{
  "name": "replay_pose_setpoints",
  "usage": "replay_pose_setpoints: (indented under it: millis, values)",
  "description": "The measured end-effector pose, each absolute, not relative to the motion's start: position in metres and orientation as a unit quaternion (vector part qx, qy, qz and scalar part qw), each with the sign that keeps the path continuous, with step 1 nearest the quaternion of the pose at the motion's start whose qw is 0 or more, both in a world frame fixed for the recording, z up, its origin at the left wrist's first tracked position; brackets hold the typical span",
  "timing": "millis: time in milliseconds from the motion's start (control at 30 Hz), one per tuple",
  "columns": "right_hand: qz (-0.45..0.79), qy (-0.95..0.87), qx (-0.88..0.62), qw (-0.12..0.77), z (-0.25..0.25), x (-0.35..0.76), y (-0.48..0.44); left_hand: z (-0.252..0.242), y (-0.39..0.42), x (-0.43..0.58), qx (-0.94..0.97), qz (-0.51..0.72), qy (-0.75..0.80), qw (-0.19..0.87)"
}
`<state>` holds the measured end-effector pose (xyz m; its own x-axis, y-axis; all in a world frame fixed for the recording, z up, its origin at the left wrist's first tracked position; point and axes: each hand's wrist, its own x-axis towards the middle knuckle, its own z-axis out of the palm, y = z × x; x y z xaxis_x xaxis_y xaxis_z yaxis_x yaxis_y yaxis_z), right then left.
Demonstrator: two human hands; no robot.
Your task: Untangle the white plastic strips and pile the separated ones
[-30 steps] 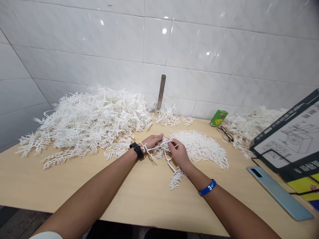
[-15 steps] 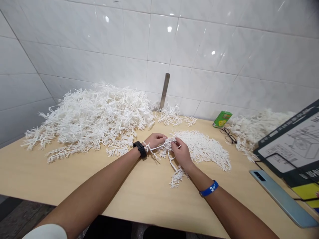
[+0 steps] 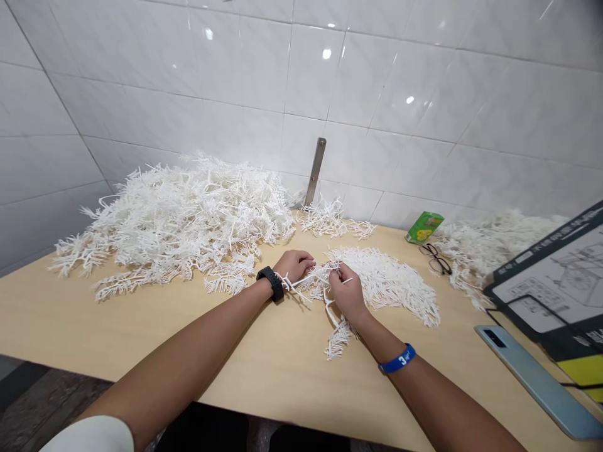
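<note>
White sprig (image 3: 308,277) between left hand (image 3: 294,265), right hand (image 3: 346,292)

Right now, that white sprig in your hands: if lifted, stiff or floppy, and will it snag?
The sprig is probably light and fairly springy: its thin stem holds a curve below the right hand instead of lying limp. It will likely snag, since its many side twigs look tangled in the pile. Thin twigs might snap if bent hard.
</note>
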<state>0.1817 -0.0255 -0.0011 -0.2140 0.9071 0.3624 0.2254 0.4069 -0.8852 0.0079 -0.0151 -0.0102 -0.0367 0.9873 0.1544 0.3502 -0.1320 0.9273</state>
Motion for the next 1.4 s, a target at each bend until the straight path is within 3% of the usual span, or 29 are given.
replay_pose_setpoints:
  millis: [133, 333, 467, 633, 867, 967, 1133, 1300, 1400]
  values:
    - [0.389, -0.670, -0.404, 0.487, 0.005, 0.184, -0.040, -0.011, -0.011, 0.006, 0.553, 0.515, 0.541, 0.370]
    - [0.343, -0.616, -0.388, 0.594, 0.023, 0.192, -0.050, -0.010, -0.006, -0.002, 0.463, 0.593, 0.453, 0.478]
    - [0.402, -0.558, -0.400, 0.606, 0.022, 0.197, -0.033, -0.007, -0.009, -0.005, 0.443, 0.604, 0.425, 0.508]
    - [0.510, -0.644, -0.334, 0.461, 0.008, 0.197, -0.024, -0.002, -0.013, -0.004, 0.400, 0.637, 0.407, 0.519]
    - [0.724, -0.658, -0.116, 0.168, 0.012, 0.194, -0.042, 0.000, -0.017, 0.005, 0.420, 0.625, 0.456, 0.474]
    - [0.738, -0.618, -0.161, 0.218, 0.009, 0.191, -0.040, 0.004, -0.020, 0.011, 0.448, 0.619, 0.466, 0.446]
    - [0.582, -0.648, -0.323, 0.370, -0.001, 0.180, -0.031, 0.012, -0.031, 0.028, 0.462, 0.602, 0.403, 0.512]
    - [0.487, -0.713, -0.320, 0.390, -0.003, 0.175, -0.030, 0.019, -0.044, 0.042, 0.447, 0.594, 0.374, 0.554]
    - [0.493, -0.717, -0.321, 0.374, -0.004, 0.177, -0.028, 0.023, -0.047, 0.045, 0.441, 0.595, 0.388, 0.550]
